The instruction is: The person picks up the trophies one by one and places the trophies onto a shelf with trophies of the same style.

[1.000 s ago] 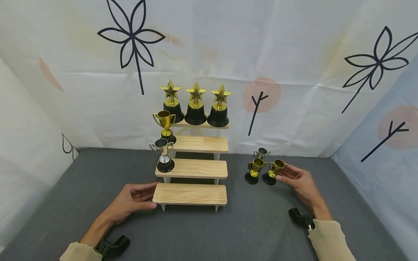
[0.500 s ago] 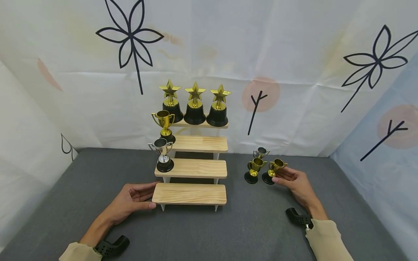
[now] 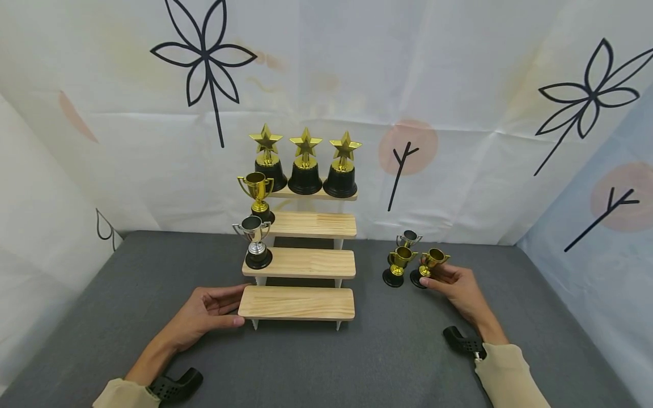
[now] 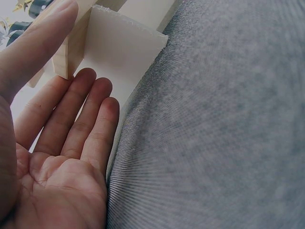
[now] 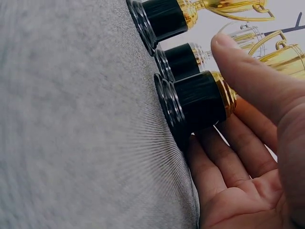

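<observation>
In the head view my left hand (image 3: 211,314) rests at the left end of the lowest step of a wooden tiered display stand (image 3: 296,303). Its fingers lie fairly straight beside the white support (image 4: 119,47), thumb along the board's front. At the right, my right hand (image 3: 461,292) reaches around a small gold trophy cup (image 3: 433,258) standing upright on the table. The right wrist view has its fingers stretched along the black base (image 5: 202,102), with the thumb on the other side, not visibly pressing. Another gold trophy cup (image 3: 402,258) and a silver trophy cup (image 3: 408,239) stand beside it.
Three gold star trophies (image 3: 305,161) line the stand's top step. Below them at the left ends stand a gold cup (image 3: 258,195) and a silver cup (image 3: 257,241). A grey cloth covers the table (image 3: 306,368); patterned white fabric (image 3: 459,141) hangs behind.
My right hand has moved slightly left, bringing its thumb in front of the nearest gold trophy cup's base. My left hand and the stand have stayed put.
</observation>
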Demonstrator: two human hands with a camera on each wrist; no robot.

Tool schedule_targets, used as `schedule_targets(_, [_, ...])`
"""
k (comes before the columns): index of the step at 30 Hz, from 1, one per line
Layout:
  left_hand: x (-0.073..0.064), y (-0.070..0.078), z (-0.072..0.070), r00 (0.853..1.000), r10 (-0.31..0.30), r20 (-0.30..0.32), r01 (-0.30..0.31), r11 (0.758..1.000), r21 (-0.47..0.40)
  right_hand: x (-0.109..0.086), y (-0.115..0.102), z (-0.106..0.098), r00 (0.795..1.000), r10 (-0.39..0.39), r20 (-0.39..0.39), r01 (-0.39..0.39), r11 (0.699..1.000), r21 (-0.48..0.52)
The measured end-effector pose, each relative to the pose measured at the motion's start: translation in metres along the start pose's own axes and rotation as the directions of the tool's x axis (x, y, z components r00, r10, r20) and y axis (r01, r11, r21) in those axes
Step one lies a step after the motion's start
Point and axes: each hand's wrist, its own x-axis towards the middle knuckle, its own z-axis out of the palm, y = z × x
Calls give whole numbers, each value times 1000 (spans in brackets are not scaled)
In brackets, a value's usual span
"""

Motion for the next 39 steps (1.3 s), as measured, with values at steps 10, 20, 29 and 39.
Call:
schedule_targets(10, [1,0,0,1000,-8,1,8,1000,-1,-1,0,1,1000,-31,-1,31,998,-61])
schedule_targets(20, [1,-2,-1,1000,-28,-14,28,1000,13,-1,-1,3,999,-33,-36,30,996,-87])
schedule_targets(29, [1,-3,-2,999,-34,-20,34,999,13,-1,-1,1,996,-58,-73,52,995,-84])
schedule_targets(39, [1,-1,-1,999,-33,-20,33,999,10,-1,-7,-5,989,-28,-146,8,990,-140])
